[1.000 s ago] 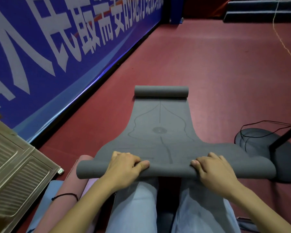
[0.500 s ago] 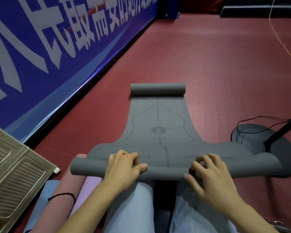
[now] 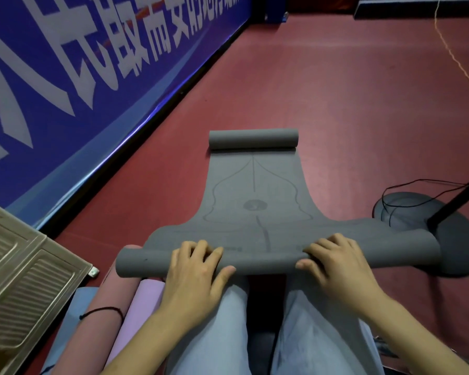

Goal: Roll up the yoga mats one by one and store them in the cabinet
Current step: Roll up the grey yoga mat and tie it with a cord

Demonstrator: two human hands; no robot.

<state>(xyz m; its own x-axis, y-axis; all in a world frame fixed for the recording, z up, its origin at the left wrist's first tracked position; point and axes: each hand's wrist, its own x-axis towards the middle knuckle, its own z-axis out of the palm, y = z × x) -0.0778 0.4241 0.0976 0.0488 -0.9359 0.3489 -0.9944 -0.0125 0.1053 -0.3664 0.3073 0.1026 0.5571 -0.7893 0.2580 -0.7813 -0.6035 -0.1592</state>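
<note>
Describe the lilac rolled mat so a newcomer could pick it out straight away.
Start at the beige louvred cabinet door on the left and look right, to the rolled mats lying beside the person's left leg. The lilac rolled mat is nearest the leg, with the dusty pink rolled mat on its other side. It is paler than the pink one.

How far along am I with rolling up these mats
Done: pink mat and purple mat lie rolled beside you. In hand: left hand and right hand roll the grey mat, mostly still flat. Left: finishing it, then storing all in the cabinet.
</note>
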